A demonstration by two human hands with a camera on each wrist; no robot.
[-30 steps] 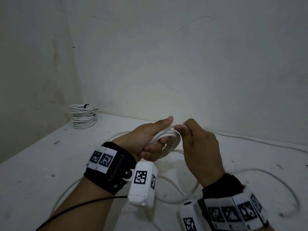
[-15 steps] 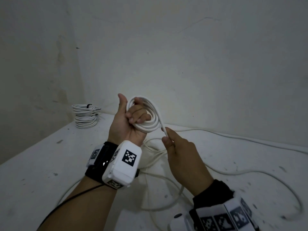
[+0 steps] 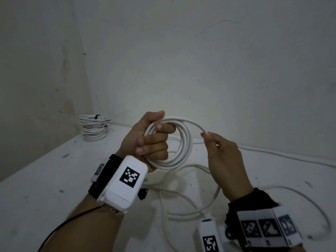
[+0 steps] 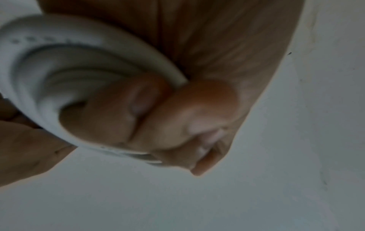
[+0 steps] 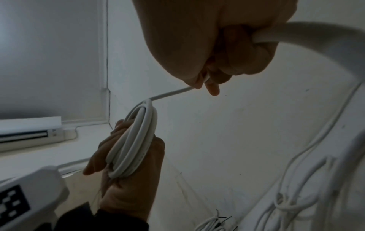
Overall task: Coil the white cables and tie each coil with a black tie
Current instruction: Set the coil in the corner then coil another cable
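My left hand (image 3: 151,140) grips a small coil of white cable (image 3: 183,144) held upright above the table, fingers curled through its loops. The same coil (image 5: 134,145) shows edge-on in the right wrist view, and close up as blurred loops (image 4: 59,65) in the left wrist view. My right hand (image 3: 218,151) pinches the cable's running strand (image 3: 192,123) just right of the coil. The loose rest of that cable (image 3: 181,213) trails in curves over the white table (image 3: 45,188) below both hands.
A finished stack of coiled white cable (image 3: 93,130) with a black tie (image 3: 98,116) stands in the far left corner against the wall. More cable (image 3: 283,153) runs along the back wall at the right. A wall-mounted unit (image 5: 29,132) appears in the right wrist view.
The left hand turned and lifted the coil upright, then lowered slightly. The right hand moved from the coil out to the right, drawing a new loop of strand over the top.
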